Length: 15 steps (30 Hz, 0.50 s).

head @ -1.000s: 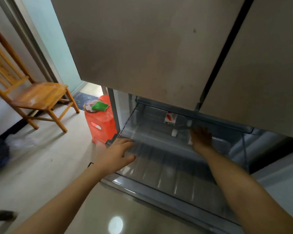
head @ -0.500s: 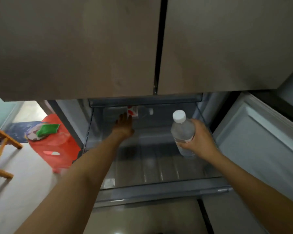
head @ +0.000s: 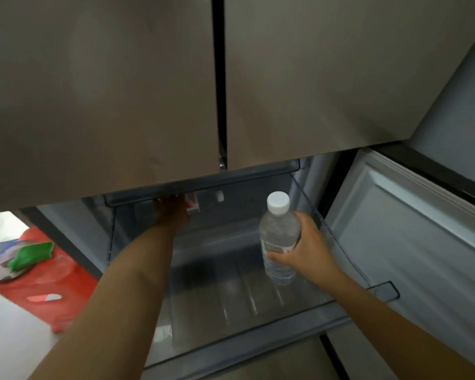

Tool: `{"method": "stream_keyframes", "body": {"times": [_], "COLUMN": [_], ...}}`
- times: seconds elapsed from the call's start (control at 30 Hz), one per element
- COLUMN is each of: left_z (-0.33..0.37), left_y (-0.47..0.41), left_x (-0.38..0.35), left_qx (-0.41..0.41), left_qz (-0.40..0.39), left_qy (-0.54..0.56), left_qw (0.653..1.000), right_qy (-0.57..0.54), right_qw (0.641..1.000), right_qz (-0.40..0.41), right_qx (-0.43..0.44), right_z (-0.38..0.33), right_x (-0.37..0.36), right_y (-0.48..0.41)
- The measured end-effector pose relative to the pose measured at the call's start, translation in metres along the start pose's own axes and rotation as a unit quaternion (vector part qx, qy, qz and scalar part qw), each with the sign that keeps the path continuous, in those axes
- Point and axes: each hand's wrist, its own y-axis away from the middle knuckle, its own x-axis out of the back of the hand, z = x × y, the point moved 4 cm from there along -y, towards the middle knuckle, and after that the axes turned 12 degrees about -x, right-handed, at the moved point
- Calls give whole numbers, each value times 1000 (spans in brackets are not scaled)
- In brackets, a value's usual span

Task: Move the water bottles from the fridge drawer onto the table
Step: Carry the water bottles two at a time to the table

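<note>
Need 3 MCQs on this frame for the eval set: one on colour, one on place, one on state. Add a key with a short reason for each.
1. What colour is the cap of the water bottle?
A. Blue
B. Red
C. White

2. Where is the left hand?
A. On the cap
B. At the back of the fridge drawer
C. On the drawer's front rim

3. What is the right hand doing?
A. Hanging open
B. Gripping the water bottle round its middle
C. Pressing flat on the drawer floor

Key:
1 C: the cap is plain white.
2 B: the arm reaches deep into the drawer.
3 B: the fingers curl round the bottle's body.
</note>
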Motion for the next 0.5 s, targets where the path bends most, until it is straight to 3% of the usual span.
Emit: {"method": "stream_keyframes", "body": {"times": [0.13, 0.2, 0.27, 0.5], "left_z": [1, 6, 10, 38], "left_y": [-1, 3, 9, 64], "left_x": [-12, -14, -13, -15], "left_qx": [13, 22, 1, -96], "left_qz": [36, -1, -15, -33], "left_qy": [76, -45, -96, -144], "left_qw": [996, 999, 995, 984], "right_qy": [0, 3, 0, 19], "right_qw": [1000, 1000, 1000, 999], "right_qz": [-14, -12, -8, -22], "right_qx": [-13, -24, -27, -18], "right_z": [1, 5, 11, -2], "right_x": [0, 1, 0, 5], "right_y": [0, -2, -3, 5]}}
